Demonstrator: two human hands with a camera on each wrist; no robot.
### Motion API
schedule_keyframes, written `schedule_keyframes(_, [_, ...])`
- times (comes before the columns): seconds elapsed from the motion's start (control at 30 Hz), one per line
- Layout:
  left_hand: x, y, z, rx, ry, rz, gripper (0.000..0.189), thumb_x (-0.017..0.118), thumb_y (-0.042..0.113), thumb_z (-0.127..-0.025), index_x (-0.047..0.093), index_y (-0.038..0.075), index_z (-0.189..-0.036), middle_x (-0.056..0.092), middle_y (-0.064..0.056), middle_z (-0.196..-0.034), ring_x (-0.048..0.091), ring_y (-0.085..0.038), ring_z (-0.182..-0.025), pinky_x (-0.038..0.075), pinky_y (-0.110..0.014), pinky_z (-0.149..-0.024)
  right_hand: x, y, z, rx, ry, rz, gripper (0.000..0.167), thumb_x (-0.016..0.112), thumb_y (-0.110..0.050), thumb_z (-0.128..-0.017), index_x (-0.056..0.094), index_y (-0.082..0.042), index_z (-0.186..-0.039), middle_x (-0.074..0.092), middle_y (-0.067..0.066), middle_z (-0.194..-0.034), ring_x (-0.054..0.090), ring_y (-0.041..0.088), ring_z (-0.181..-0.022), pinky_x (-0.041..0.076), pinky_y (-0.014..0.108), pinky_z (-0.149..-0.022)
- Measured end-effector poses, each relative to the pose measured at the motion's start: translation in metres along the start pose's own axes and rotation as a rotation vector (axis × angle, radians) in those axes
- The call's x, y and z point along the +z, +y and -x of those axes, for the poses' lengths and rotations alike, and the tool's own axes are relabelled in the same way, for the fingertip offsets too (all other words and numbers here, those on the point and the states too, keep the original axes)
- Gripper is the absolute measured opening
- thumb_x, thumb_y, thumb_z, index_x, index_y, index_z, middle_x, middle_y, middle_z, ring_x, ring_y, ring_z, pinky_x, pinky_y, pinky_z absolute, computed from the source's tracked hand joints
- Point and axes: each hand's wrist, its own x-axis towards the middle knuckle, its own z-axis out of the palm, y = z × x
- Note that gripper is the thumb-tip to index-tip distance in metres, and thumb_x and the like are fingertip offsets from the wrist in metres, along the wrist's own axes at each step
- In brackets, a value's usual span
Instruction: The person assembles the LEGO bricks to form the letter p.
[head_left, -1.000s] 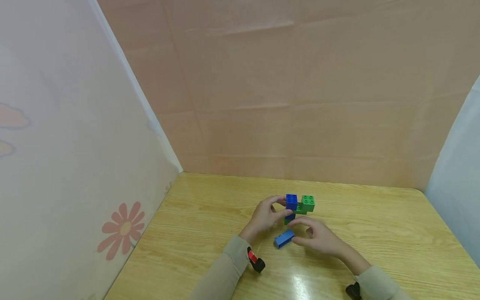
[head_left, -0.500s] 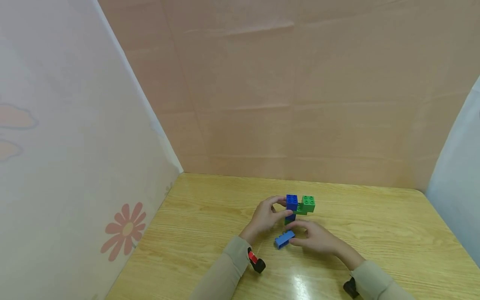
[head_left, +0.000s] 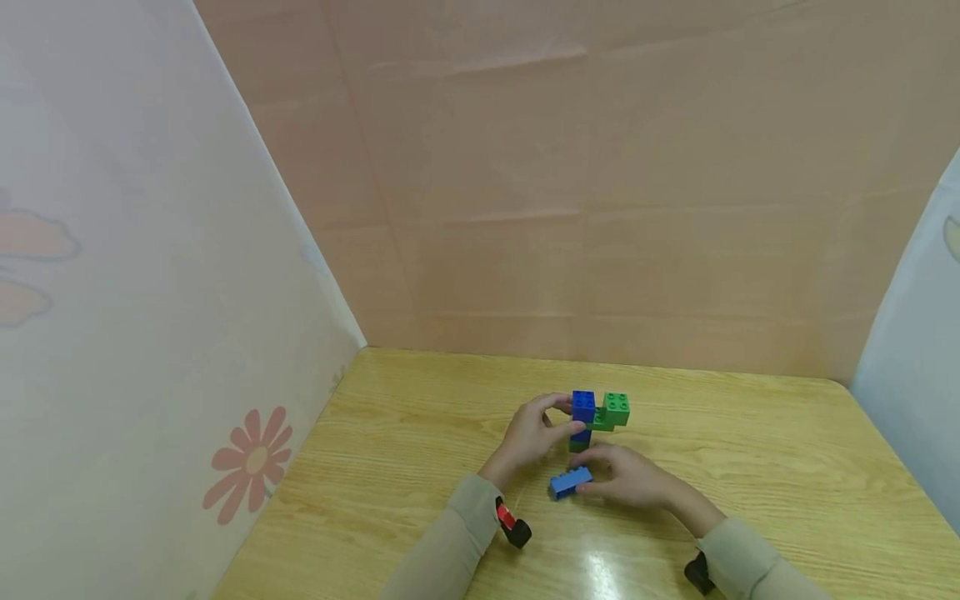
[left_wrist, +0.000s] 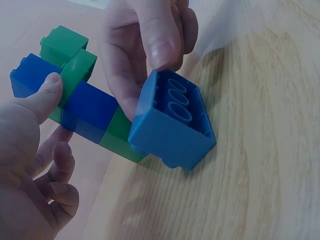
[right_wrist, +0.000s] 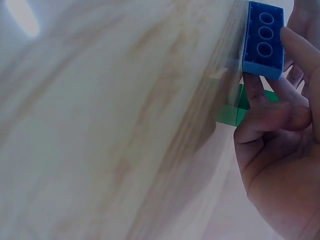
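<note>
My left hand (head_left: 529,432) grips an upright stack of dark blue and green toy building bricks (head_left: 582,409), thumb on its near side. From the stack a green brick (head_left: 616,407) juts out to the right, one level up on a green piece. Just in front, my right hand (head_left: 628,477) pinches a lighter blue building brick (head_left: 571,482) at its right end. In the left wrist view this blue brick (left_wrist: 172,120) lies tipped on its side, its hollow underside with round tubes showing. The right wrist view shows the thumb at that brick's edge (right_wrist: 263,42).
Everything stands on a light wood-grain table (head_left: 750,467). A plain brownish sheet (head_left: 585,183) hangs behind it. To the left rises a pale sheet with a printed flower (head_left: 255,460), and another pale sheet (head_left: 915,350) borders the right side.
My right hand has shifted slightly left and down and closed on the lighter blue brick, which has turned a little. My left hand and the stack have stayed in place.
</note>
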Motion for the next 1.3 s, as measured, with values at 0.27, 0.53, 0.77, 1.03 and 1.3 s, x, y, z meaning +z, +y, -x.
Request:
schedule_keyframes(0.27, [0.000, 0.001, 0.001, -0.011, -0.001, 0.007, 0.045, 0.076, 0.043, -0.095, 0.068, 0.026, -0.136, 0.066, 0.018, -0.114, 0.056, -0.008, -0.076, 0.049, -0.025, -0.066, 0.001, 0.000, -0.002, -0.013, -0.033, 0.002, 0.032, 0.075, -0.035, -0.098, 0.071, -0.017, -0.123, 0.066, -0.006, -0.121, 0.061, 0.024, -0.114, 0.051, 0.038, -0.092])
schedule_keyframes(0.53, [0.001, -0.002, 0.000, 0.013, 0.003, 0.004, 0.045, 0.076, 0.044, -0.095, 0.068, 0.025, -0.135, 0.066, 0.018, -0.114, 0.056, -0.008, -0.077, 0.050, -0.025, -0.067, 0.001, 0.001, -0.001, -0.014, -0.035, 0.015, 0.027, 0.075, -0.039, -0.097, 0.071, -0.020, -0.116, 0.063, -0.005, -0.115, 0.059, 0.017, -0.108, 0.050, 0.034, -0.089])
schedule_keyframes(0.77, [0.001, -0.003, 0.000, 0.031, -0.004, 0.001, 0.045, 0.076, 0.044, -0.095, 0.068, 0.025, -0.135, 0.067, 0.018, -0.116, 0.056, -0.008, -0.075, 0.050, -0.025, -0.065, 0.000, 0.000, 0.004, -0.006, -0.041, -0.031, 0.026, 0.075, -0.036, -0.097, 0.071, -0.021, -0.118, 0.065, -0.005, -0.118, 0.058, 0.015, -0.108, 0.050, 0.031, -0.087])
schedule_keyframes(1.03, [0.000, -0.003, 0.000, 0.024, -0.006, 0.003, 0.046, 0.075, 0.045, -0.095, 0.068, 0.024, -0.135, 0.067, 0.017, -0.115, 0.057, -0.008, -0.075, 0.052, -0.026, -0.064, -0.004, -0.006, 0.012, -0.040, -0.030, -0.062, 0.023, 0.076, -0.033, -0.097, 0.071, -0.022, -0.116, 0.066, -0.007, -0.117, 0.059, 0.015, -0.111, 0.052, 0.036, -0.089])
schedule_keyframes(1.3, [0.000, -0.002, 0.000, 0.012, -0.002, 0.006, 0.049, 0.075, 0.045, -0.096, 0.066, 0.023, -0.138, 0.066, 0.016, -0.115, 0.056, -0.009, -0.070, 0.051, -0.026, -0.060, -0.013, -0.019, 0.021, -0.050, 0.003, -0.069, 0.023, 0.076, -0.032, -0.097, 0.070, -0.027, -0.118, 0.068, -0.005, -0.119, 0.059, 0.016, -0.107, 0.051, 0.030, -0.077])
